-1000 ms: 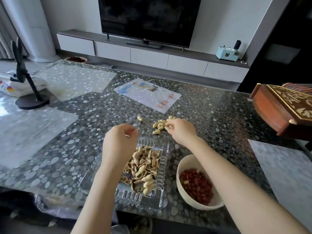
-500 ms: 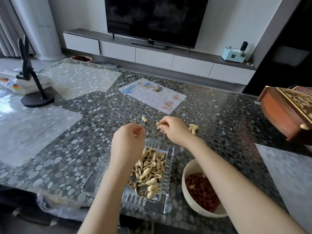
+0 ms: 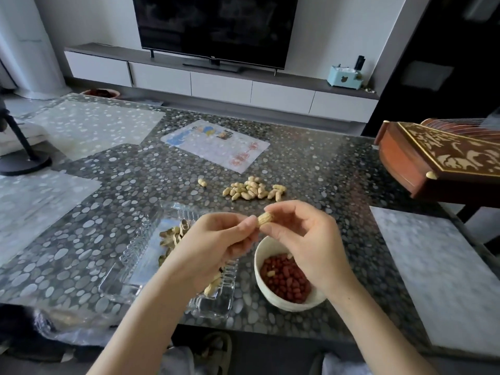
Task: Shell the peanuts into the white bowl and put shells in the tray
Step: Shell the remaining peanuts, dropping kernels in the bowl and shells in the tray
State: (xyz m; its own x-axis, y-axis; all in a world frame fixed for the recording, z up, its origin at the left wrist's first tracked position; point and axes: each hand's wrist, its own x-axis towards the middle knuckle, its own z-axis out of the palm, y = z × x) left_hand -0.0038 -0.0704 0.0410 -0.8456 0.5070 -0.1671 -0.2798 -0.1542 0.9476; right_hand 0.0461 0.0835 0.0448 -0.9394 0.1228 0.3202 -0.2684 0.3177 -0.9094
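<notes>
Both hands have left their spots of a moment ago: the right one has come back from the loose pile and the left one has swung off the tray, and they now meet in the air above the near side of the worktop [image 3: 102, 212]. At the far left stands a black stand [image 3: 20, 158]. Nearer the middle lies the clear glass tray [image 3: 130, 255], with empty shells [image 3: 171, 235] heaped in it and partly hidden by the forearm. The left hand [image 3: 213, 239] has a narrow grip, pinching one end of an unshelled peanut [image 3: 265, 219]; the right hand [image 3: 308, 239] pinches the other end the same way. Beyond them, the pile of peanuts [image 3: 251, 189] sits on the worktop, one stray nut [image 3: 202, 182] just to its left. Below the right hand, just beside the tray, the white bowl [image 3: 281, 304] holds red kernels [image 3: 286, 280]. A carved wooden box [image 3: 446, 158] sits at the far right.
</notes>
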